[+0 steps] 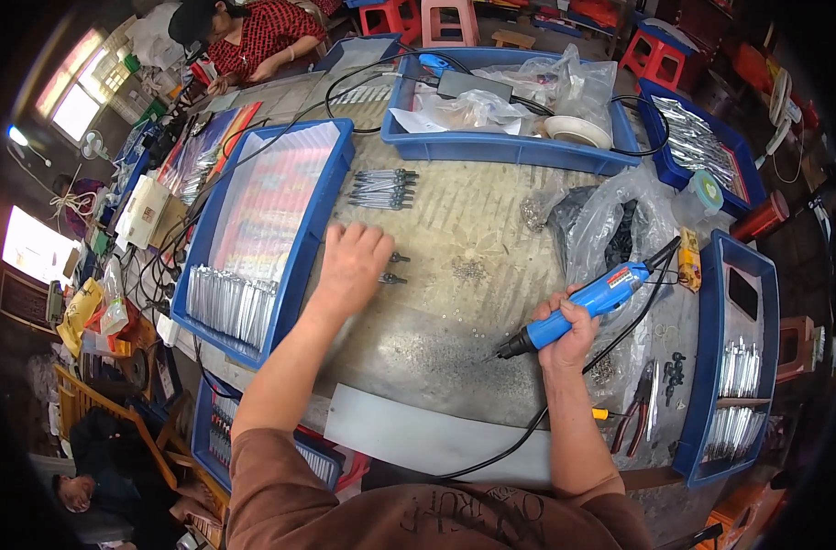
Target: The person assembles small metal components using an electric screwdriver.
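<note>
My right hand is wrapped around a blue electric screwdriver. The tool's black nose points down to the left, just over the tabletop. Left of centre, my left hand lies low over the table with its fingers curled down. Dark tips of slim metal parts stick out from beside its fingers; whether the fingers grip them is hidden. Beyond that hand, several similar slim silver parts with dark ends lie in a row. A small scatter of tiny metal pieces sits mid-table.
Blue trays of silver strips flank the worktable. A larger blue bin with plastic bags stands at the back. Pliers lie near the right edge. The screwdriver's black cord loops past my right forearm. Another person sits far left.
</note>
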Demonstrator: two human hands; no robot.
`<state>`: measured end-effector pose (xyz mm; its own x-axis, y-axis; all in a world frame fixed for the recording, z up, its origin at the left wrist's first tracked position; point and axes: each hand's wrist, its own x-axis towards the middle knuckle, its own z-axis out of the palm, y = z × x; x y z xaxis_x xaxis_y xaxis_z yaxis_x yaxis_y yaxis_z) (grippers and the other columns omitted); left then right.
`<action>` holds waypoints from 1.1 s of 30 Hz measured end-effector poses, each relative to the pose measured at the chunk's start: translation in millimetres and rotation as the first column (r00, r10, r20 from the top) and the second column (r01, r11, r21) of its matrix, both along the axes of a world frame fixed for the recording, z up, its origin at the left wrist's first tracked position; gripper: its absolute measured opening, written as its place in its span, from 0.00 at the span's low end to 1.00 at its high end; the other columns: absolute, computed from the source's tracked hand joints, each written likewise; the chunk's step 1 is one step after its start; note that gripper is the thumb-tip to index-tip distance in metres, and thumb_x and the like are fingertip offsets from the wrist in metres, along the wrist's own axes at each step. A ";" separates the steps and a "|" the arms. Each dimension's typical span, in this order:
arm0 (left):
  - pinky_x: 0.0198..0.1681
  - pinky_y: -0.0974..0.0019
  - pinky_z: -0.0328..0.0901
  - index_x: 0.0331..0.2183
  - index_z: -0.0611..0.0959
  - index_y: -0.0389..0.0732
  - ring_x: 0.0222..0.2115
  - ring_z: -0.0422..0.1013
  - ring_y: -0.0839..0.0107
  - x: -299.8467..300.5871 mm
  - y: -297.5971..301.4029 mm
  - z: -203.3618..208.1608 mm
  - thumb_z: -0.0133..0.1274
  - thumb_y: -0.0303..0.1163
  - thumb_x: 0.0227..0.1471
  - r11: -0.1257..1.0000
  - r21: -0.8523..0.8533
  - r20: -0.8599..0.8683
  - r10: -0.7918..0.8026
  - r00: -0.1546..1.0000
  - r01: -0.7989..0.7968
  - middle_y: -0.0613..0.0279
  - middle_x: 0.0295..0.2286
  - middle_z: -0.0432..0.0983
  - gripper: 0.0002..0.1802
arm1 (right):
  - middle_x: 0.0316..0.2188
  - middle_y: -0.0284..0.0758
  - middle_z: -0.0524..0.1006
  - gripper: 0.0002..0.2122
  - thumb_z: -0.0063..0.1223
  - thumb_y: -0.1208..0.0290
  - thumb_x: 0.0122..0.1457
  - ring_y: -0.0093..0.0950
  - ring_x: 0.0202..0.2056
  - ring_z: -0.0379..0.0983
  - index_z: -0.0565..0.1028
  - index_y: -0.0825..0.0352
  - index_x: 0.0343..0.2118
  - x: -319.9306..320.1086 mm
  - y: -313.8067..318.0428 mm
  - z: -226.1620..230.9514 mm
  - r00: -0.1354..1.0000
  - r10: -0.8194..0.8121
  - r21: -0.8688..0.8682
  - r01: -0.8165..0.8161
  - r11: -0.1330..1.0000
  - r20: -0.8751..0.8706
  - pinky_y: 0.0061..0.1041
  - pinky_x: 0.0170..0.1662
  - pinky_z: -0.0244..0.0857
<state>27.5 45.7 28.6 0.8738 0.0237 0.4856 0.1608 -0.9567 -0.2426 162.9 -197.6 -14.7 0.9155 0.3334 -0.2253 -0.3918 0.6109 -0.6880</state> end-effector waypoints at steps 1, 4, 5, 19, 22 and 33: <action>0.33 0.62 0.55 0.25 0.72 0.41 0.28 0.62 0.67 -9.4 -8.7 -2.0 0.44 0.27 0.35 1.000 -0.011 -0.044 -0.006 0.999 0.005 0.64 0.24 0.65 0.07 | 0.18 0.35 0.64 0.15 0.47 0.76 0.37 0.28 0.18 0.62 0.62 0.67 0.32 -0.2 -0.4 1.8 1.000 0.006 0.028 -0.006 1.000 -0.010 0.26 0.23 0.60; 0.34 0.63 0.56 0.25 0.72 0.41 0.27 0.62 0.67 -33.9 -28.1 -15.7 0.44 0.28 0.36 1.000 -0.020 -0.127 -0.011 0.992 0.009 0.63 0.23 0.65 0.07 | 0.18 0.36 0.64 0.16 0.47 0.77 0.36 0.28 0.18 0.63 0.62 0.68 0.32 -1.8 0.7 2.7 1.000 0.014 0.053 -0.013 0.999 -0.018 0.26 0.23 0.60; 0.34 0.63 0.56 0.25 0.72 0.40 0.27 0.62 0.67 -39.4 -31.7 -21.7 0.44 0.28 0.36 1.000 -0.021 -0.165 -0.018 0.986 0.015 0.63 0.23 0.65 0.07 | 0.18 0.36 0.64 0.16 0.47 0.77 0.36 0.29 0.17 0.63 0.61 0.68 0.32 -2.2 1.1 3.3 1.000 0.008 0.046 -0.007 0.999 -0.015 0.26 0.23 0.60; 0.33 0.62 0.58 0.29 0.74 0.41 0.32 0.65 0.64 9.4 37.3 -16.1 0.51 0.28 0.40 0.949 -0.287 0.102 0.163 0.981 -0.128 0.62 0.29 0.70 0.08 | 0.18 0.36 0.64 0.16 0.47 0.77 0.36 0.28 0.17 0.62 0.62 0.68 0.32 -1.2 1.2 3.6 1.000 0.002 0.034 -0.002 0.999 -0.008 0.26 0.23 0.61; 0.33 0.61 0.58 0.30 0.75 0.41 0.32 0.65 0.63 36.4 65.2 -24.4 0.50 0.28 0.41 0.912 -0.328 0.017 0.268 0.963 -0.248 0.63 0.29 0.70 0.08 | 0.18 0.36 0.64 0.15 0.47 0.76 0.37 0.28 0.18 0.62 0.62 0.67 0.32 -0.7 2.1 1.3 1.000 0.020 0.038 -0.020 0.999 -0.001 0.25 0.23 0.60; 0.36 0.59 0.57 0.31 0.73 0.42 0.36 0.64 0.62 75.2 85.1 -48.8 0.49 0.30 0.43 0.888 -0.348 -0.109 0.279 0.954 -0.300 0.62 0.30 0.69 0.09 | 0.18 0.35 0.64 0.14 0.47 0.75 0.38 0.28 0.18 0.61 0.63 0.66 0.32 -1.8 0.6 2.8 1.000 -0.004 0.013 0.004 1.000 0.001 0.25 0.23 0.59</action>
